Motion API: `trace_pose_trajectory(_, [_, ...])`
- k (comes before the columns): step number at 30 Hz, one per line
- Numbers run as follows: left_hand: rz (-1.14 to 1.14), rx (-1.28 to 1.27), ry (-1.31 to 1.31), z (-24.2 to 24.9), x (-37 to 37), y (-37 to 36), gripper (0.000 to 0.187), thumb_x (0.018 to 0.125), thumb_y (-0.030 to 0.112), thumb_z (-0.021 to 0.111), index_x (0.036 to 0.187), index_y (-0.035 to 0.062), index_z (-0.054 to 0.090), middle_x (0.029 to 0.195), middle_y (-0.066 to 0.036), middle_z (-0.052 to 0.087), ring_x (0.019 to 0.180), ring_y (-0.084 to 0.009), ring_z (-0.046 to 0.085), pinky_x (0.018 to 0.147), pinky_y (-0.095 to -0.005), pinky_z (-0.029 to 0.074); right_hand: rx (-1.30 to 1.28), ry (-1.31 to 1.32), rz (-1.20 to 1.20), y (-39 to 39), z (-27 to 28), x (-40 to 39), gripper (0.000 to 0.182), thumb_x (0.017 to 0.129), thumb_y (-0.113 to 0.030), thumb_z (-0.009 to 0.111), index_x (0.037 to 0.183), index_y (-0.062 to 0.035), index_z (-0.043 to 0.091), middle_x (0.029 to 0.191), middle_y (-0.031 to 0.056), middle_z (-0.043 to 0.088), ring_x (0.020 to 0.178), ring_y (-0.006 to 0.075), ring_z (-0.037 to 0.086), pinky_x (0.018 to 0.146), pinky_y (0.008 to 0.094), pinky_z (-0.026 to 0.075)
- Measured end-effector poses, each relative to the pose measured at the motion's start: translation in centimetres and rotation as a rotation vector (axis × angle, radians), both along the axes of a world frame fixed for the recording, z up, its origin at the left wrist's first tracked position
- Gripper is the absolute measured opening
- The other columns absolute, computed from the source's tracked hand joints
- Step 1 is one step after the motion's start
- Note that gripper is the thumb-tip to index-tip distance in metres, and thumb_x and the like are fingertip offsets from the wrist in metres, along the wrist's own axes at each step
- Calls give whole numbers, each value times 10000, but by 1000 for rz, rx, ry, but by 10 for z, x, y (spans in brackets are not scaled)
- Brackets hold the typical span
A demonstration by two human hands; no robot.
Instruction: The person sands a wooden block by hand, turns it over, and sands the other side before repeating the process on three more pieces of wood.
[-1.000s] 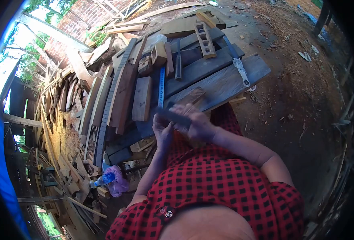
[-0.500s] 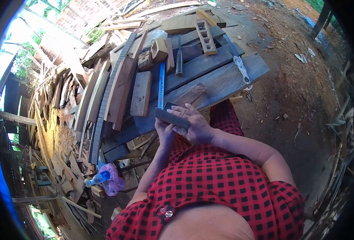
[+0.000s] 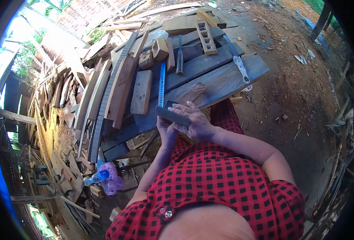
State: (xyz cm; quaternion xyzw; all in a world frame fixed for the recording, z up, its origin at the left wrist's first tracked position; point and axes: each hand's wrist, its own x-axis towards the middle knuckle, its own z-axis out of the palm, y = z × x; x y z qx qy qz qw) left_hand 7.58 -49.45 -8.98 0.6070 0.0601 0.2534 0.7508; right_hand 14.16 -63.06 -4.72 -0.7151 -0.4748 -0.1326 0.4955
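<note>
A dark grey flat bar [image 3: 172, 116] lies across both hands at the near edge of the plank bench [image 3: 233, 78]. My left hand [image 3: 167, 132] is closed round its left part from below. Fingers of my right hand [image 3: 197, 125] wrap its right end, thumb underneath. Just beyond the hands a blue measuring tape [image 3: 161, 86] is stretched out over the bench. A brown wood offcut [image 3: 191, 93] lies to its right, and a thicker wood block [image 3: 141, 93] to its left.
A chisel-like tool [image 3: 179, 60], a wooden piece with square holes [image 3: 206, 38] and a saw-like tool handle [image 3: 242, 70] lie on the bench. Long curved boards [image 3: 121, 88] line its left side. Below left are a bottle [image 3: 99, 177], a pink bag [image 3: 113, 182] and scrap wood.
The grey bar and both hands have shifted slightly to the right. The grip looks the same.
</note>
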Motion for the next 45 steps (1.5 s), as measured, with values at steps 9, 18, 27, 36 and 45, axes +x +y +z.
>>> trace_pose_trajectory(9, [79,46,121,8,-1,-4,420,819,41,685,1182,48,475,790,34,533,773,-52,555,728,-206,461,-393,295,-459,-46,-56,113,387,850,-285,616,1129,-20,575,974,191,643,886,371,575,869,434,410])
trace_pose_trajectory(18, [5,97,176,22,-4,-6,311,859,50,638,1145,12,524,882,-8,600,804,-74,571,712,-228,477,-101,100,-470,-1,-49,51,418,880,-309,581,1216,-64,542,1232,155,544,1125,319,518,1005,481,304])
trace_pose_trajectory(27, [-33,100,205,13,-10,0,276,853,12,613,1123,-15,565,927,-56,648,783,-112,630,712,-260,532,141,214,-49,-7,-50,50,443,839,-248,638,1221,-48,537,1153,175,585,1092,327,541,969,473,360])
trace_pose_trajectory(36, [-16,81,171,10,-9,-5,275,865,-8,576,1139,-17,555,931,-53,648,771,-113,633,693,-256,539,-11,-41,-115,-7,-23,20,460,844,-227,646,1236,-29,510,1168,163,579,1120,317,524,978,450,336])
trace_pose_trajectory(45, [-21,93,290,4,-15,1,250,864,77,634,1093,-4,573,912,-27,636,777,-79,594,639,-227,509,-159,434,-351,-31,-68,104,310,877,-268,575,1088,-41,603,1106,193,605,1034,333,560,852,438,434])
